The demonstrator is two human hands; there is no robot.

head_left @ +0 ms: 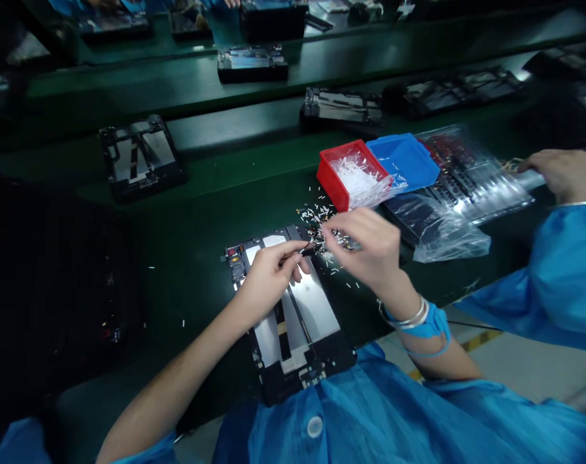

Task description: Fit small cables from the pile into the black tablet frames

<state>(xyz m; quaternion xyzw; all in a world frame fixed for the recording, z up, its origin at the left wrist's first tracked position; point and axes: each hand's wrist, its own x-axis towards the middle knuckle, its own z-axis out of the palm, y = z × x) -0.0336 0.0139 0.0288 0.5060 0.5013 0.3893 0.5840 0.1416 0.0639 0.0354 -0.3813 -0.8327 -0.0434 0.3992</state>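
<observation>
My left hand (pixel 276 274) hovers above an opened tablet-like device (pixel 317 303), thumb and forefinger pinched on a small thin dark piece (pixel 308 245), perhaps a wire end. The device shows silvery panels and a dark flat cable inside its black frame. Just to the right, my right hand (pixel 365 245) has its thumb and fingertips drawn together over a scattered pile of small white strips (pixel 317 216). What lies between those fingertips is too small to make out. A bracelet and a blue band circle my right wrist.
A red bin (pixel 334 177) of white strips adjoins a blue bin (pixel 409 161). Clear plastic packaging (pixel 450 232) and a clear tray of parts (pixel 481 187) lie rightward. Another person's hand (pixel 570 174) is at far right. Another opened device (pixel 141 154) sits at left.
</observation>
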